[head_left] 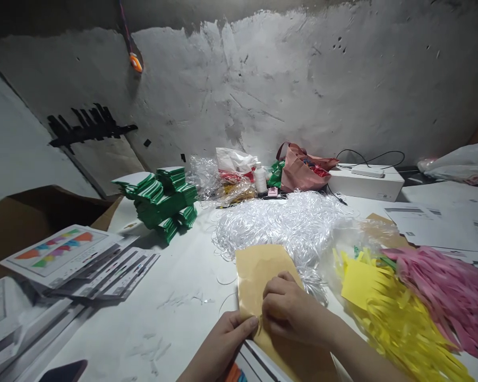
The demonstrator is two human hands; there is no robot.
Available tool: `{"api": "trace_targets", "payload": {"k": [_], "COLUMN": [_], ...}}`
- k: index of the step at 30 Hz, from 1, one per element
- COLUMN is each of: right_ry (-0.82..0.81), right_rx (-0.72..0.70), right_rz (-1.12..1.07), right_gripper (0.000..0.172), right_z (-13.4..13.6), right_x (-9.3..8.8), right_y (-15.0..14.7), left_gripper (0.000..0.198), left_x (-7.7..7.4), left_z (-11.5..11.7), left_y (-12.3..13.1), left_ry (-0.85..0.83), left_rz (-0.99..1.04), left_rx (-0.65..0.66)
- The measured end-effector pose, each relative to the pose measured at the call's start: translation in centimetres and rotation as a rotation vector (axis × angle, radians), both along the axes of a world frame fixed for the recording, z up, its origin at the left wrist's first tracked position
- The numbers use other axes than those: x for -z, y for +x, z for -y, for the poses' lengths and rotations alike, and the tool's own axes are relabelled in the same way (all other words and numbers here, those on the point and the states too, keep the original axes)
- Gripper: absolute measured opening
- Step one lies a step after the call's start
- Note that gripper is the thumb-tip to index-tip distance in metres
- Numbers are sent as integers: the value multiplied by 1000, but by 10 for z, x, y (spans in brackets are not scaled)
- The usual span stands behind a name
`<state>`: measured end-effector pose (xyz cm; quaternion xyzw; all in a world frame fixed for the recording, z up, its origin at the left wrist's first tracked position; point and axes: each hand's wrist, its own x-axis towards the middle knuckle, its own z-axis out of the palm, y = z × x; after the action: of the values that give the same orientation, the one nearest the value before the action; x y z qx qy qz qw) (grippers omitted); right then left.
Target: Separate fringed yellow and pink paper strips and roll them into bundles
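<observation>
A tan kraft-paper envelope [263, 265] lies in front of me, tilted slightly, its near part covered by my hands. My left hand [236, 331] grips its left edge, thumb on top and the other fingers beneath. My right hand [284, 307] is closed over the envelope's middle, fingers curled in a pinch; what lies between the fingertips is hidden. Under the envelope, close to my left hand, part of a white printed sheet [258, 363] with orange and blue colour shows. A tangled heap of shiny white string [279, 220] lies just beyond the envelope.
Stacked green bundles [163, 199] stand left of the string. Printed packets [67, 254] pile up at far left, near a dark phone-like object [63, 371]. Yellow strips [386, 302] and pink strips [446, 286] lie right. A pink bag [302, 170], white bottle [260, 179] and white box [366, 183] line the back.
</observation>
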<state>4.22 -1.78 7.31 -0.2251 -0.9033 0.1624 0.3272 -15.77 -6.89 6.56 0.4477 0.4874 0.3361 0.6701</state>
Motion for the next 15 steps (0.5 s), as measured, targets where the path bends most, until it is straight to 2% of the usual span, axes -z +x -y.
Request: {"api": "trace_targets", "payload": {"k": [2, 6, 9, 15], "right_ry": [-18, 11, 44, 67], "right_rx": [-21, -76, -104, -72], "right_rz": [-45, -96, -113, -77], "right_gripper": [5, 15, 14, 17], "right_z": [-1, -4, -6, -5], "right_x": [2, 12, 19, 19], "right_y": [1, -2, -5, -5], "left_gripper": [55, 57, 58, 60], "left_x": [1, 3, 6, 7], "left_z": [0, 1, 1, 0], "left_y": [-1, -4, -5, -3], "left_ry": [6, 28, 35, 47], "left_rz": [2, -36, -70, -74], "left_rx": [-3, -5, 8, -10]}}
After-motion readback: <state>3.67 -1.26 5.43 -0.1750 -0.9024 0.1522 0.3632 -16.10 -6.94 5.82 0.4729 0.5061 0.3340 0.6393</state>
